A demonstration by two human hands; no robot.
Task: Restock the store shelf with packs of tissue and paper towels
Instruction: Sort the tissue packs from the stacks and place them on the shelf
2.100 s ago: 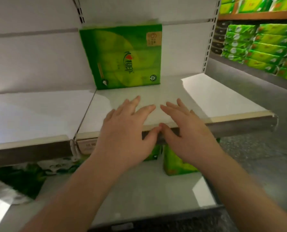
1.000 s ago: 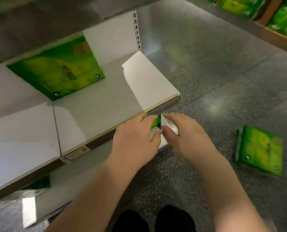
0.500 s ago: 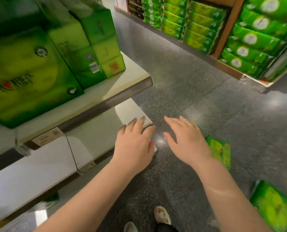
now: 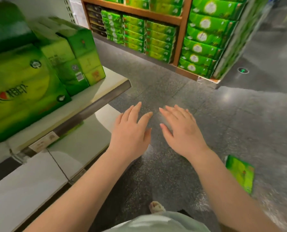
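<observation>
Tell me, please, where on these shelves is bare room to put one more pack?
The lower white shelf is bare, left of the left hand. The upper shelf has only a narrow strip at its right end; the green packs crowd the rest.

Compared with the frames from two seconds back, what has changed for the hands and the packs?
Both hands have left the shelf edge: the left hand and right hand now hover flat over the floor, turned away from the shelf. Nothing was picked up or let go. Both stay empty, fingers straight; a pack still lies on the floor to the right.
</observation>
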